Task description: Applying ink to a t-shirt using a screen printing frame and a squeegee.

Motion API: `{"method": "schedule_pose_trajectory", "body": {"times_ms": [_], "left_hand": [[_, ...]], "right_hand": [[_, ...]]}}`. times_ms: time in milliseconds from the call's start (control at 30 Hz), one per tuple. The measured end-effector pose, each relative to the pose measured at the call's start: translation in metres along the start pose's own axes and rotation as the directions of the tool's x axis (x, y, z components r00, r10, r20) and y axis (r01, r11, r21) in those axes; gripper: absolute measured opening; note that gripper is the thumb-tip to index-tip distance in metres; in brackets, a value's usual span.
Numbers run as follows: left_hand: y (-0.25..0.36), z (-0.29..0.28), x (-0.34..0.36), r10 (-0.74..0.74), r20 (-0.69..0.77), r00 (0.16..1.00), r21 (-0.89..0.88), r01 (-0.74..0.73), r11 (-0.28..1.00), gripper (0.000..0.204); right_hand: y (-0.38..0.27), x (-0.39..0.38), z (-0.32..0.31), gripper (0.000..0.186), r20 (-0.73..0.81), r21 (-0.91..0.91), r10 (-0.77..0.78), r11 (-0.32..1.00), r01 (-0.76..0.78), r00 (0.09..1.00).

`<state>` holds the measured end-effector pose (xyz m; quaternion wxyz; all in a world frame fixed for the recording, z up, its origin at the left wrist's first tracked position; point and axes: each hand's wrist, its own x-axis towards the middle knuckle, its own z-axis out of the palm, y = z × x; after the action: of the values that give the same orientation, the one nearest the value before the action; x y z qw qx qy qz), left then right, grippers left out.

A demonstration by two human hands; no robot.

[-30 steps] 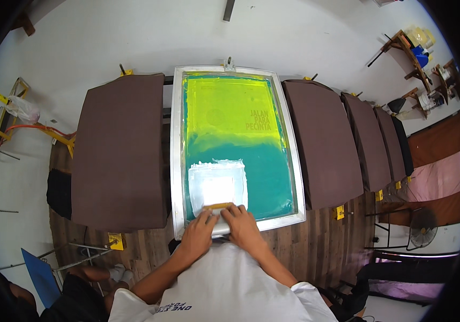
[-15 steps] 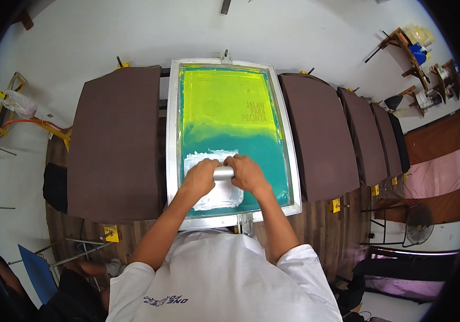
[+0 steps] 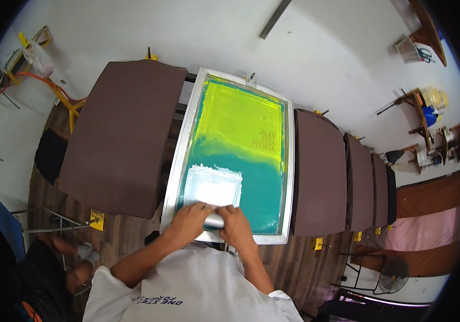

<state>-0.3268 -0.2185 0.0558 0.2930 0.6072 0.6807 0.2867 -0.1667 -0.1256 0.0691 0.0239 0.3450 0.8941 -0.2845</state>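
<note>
Generally, the work area is backed by a white wall [image 3: 198, 32], with a wood-plank floor [image 3: 125, 239] below. A large brown board [image 3: 125, 134] is positioned left of centre. Immediately to its right is a rectangular metal frame [image 3: 289, 161], set at a slight slant. Within the frame is a stretched sheet [image 3: 240, 121], coloured yellow-green over the far half and teal over the near half. To the right of the frame, three further brown boards [image 3: 320, 177] are arranged in a row, receding from it. The operator's white shirt [image 3: 198, 284] is directly at the near end of the frame. A block-shaped white patch [image 3: 214, 181] is located on the near left portion of the sheet.

The left hand [image 3: 190, 220] and the right hand [image 3: 235, 229] are positioned side by side at the near edge of the patch. The fingers [image 3: 203, 207] of both hands are curled over a silver bar [image 3: 214, 220] and grip it from either side. The bar is located near the near rim of the frame; its underside is hidden. A small metal clamp [image 3: 251, 80] is fitted at the far rim.
</note>
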Motion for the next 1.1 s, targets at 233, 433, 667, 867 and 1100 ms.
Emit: {"method": "schedule_pose_trajectory", "body": {"times_ms": [233,433,667,867,1100], "left_hand": [[-0.029,0.011,0.021,0.029,-0.087,0.996,0.071,-0.022,0.997,0.046],[-0.003,0.025,-0.042,-0.014,0.114,0.993,0.151,-0.004,0.989,0.051],[-0.006,0.000,0.021,-0.049,-0.036,0.998,0.065,0.051,0.997,0.042],[-0.026,0.034,0.014,0.064,-0.069,0.996,0.167,-0.052,0.985,0.041],[0.006,0.019,-0.042,-0.026,0.126,0.992,0.069,0.018,0.997,0.054]], "right_hand": [[0.007,0.033,0.011,0.059,-0.087,-0.178,-0.031,0.984,0.015,0.996],[-0.006,-0.030,0.028,0.063,0.005,-0.098,-0.036,0.994,0.036,0.999],[0.003,0.027,-0.010,0.057,-0.034,-0.102,-0.034,0.994,0.031,0.999],[0.024,0.021,0.021,0.066,-0.130,-0.155,-0.080,0.986,0.059,0.988],[-0.006,-0.035,0.020,0.056,0.004,-0.053,-0.009,0.999,0.009,1.000]]}}
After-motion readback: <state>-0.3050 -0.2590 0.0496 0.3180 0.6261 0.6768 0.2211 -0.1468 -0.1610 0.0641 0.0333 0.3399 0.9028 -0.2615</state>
